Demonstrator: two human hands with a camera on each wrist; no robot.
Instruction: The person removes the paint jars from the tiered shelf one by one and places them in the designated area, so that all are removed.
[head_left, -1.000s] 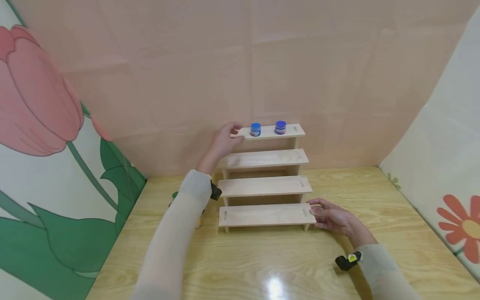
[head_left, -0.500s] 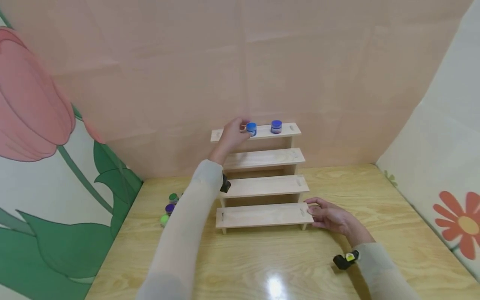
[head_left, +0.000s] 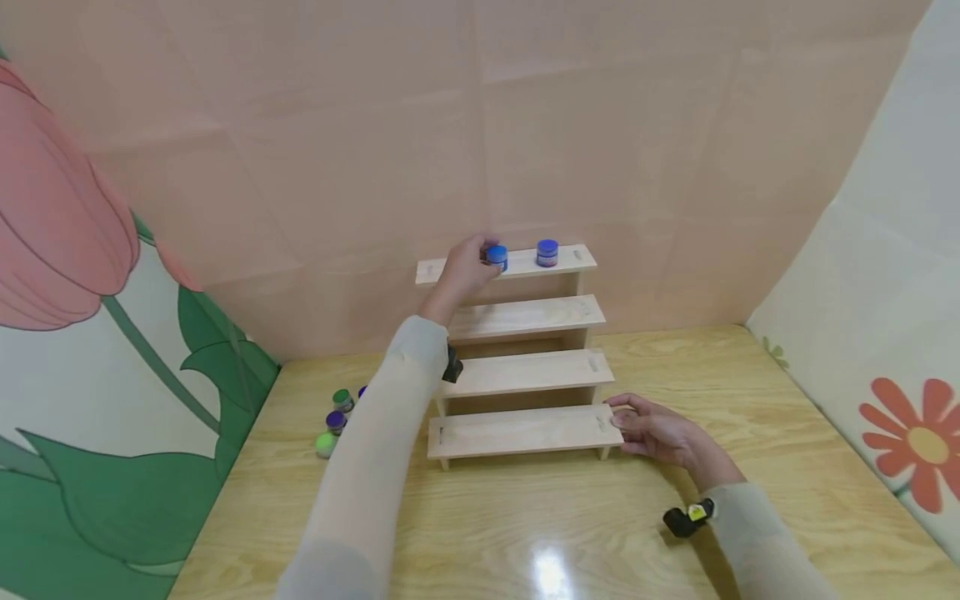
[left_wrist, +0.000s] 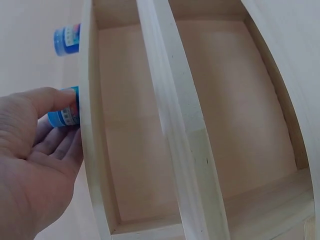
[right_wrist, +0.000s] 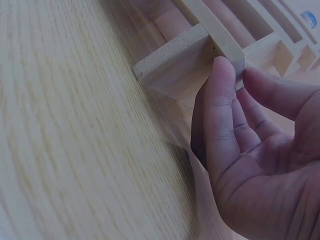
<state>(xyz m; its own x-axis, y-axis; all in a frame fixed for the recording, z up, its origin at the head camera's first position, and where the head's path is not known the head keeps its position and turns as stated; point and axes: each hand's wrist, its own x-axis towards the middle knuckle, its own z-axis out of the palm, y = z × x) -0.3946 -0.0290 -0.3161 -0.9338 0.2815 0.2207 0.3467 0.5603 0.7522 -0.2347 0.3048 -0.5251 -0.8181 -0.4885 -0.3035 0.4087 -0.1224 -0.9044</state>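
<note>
A stepped wooden rack (head_left: 525, 431) with several tiers stands on the table in the head view. On its top tier, my left hand (head_left: 463, 271) holds a small light-blue-lidded jar (head_left: 498, 258) from its left side. The left wrist view shows the thumb on one side of this jar (left_wrist: 62, 118) and the fingers around the other. To its right, apart from it, sits a darker blue-violet jar (head_left: 547, 253). My right hand (head_left: 660, 433) pinches the right end of the lowest tier; thumb and fingers close on the board's corner in the right wrist view.
Left of the rack, several small jars stand on the table, among them a green-lidded jar (head_left: 342, 400), a purple-lidded jar (head_left: 335, 422) and a light-green jar (head_left: 326, 445). My left sleeve (head_left: 367, 450) hides part of that group. A plain backdrop (head_left: 337, 167) rises behind the rack.
My left hand has moved right along the top tier and taken hold of the light-blue-lidded jar. The head view has shifted slightly. The right hand stays on the lowest tier's end.
</note>
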